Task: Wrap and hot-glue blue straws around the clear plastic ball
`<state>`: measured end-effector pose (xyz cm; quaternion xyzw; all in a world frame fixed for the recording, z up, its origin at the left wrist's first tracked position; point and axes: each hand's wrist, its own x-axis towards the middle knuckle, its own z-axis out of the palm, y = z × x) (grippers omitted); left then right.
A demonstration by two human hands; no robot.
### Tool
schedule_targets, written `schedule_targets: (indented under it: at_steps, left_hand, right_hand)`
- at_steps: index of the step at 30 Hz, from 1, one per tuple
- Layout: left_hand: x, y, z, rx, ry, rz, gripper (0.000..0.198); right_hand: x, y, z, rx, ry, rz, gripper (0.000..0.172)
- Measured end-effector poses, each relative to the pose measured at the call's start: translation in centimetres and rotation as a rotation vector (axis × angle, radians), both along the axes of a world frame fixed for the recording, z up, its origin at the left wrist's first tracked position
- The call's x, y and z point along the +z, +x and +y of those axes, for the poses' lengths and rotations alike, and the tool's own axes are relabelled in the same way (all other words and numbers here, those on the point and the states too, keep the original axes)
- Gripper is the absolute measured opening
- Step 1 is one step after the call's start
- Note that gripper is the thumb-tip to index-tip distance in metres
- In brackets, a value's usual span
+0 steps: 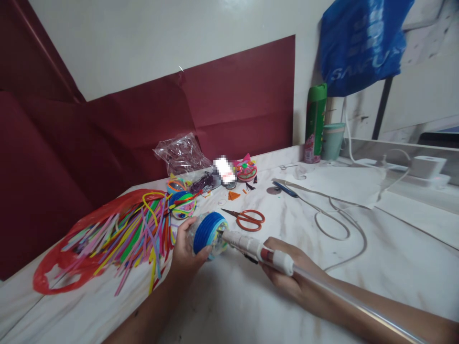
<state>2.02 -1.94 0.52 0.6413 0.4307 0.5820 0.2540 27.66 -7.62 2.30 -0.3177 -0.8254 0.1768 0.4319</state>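
My left hand (189,248) is closed around a clear round plastic piece wrapped in dark and light blue strands (208,235), holding it just above the table. White, with a long clear glue stick (340,285) out of its back, a hot glue gun (247,244) is in the grip of my right hand (287,270). Its nozzle is at the open right side of the wrapped piece; whether it touches cannot be told. Orange-handled scissors (249,220) lie just behind the gun.
At left, many coloured pipe cleaners (124,246) lie on a red plastic bag (50,272). Decorated balls (183,205) and a crumpled clear bag (182,155) sit behind. Right, a cable (346,231) loops near a blue-handled tool (286,188); a green can (315,124) stands farther back.
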Motion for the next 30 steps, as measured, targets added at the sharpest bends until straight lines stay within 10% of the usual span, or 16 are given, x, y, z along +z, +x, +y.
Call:
schedule_targets:
  at_steps: [30]
  left_hand:
    - [0.21,0.00,0.22,0.005,0.009,0.009,0.068]
  right_hand:
    - [0.07,-0.08,-0.10,-0.003,-0.030,0.013,0.015]
